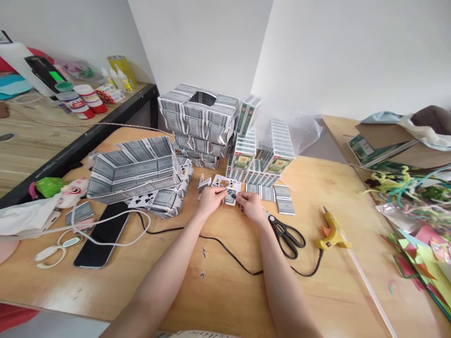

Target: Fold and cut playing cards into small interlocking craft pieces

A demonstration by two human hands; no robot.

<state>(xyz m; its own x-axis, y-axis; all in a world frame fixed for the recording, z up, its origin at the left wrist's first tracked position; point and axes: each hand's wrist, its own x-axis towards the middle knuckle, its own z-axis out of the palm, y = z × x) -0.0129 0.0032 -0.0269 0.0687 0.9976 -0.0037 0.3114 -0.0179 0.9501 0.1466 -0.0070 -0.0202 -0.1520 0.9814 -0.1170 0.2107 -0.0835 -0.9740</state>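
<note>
Between my two hands is a playing card, with the fingers of my left hand pinched at its left edge. My right hand pinches the card's right side, its dark-nailed fingertips at the edge. Just behind it lie face-up playing cards, and folded cards stand beside my left hand. Face-down cards with grey patterned backs rest to the right. Black-handled scissors lie by my right forearm, their blades partly hidden. Farther right is a yellow glue gun with a clear glue stick in it.
Boxes made of cards are stacked at the back, near packs of cards. An open card tray tilts on another card piece at left. A phone, white cable and black cord lie in front; colourful craft scraps are far right.
</note>
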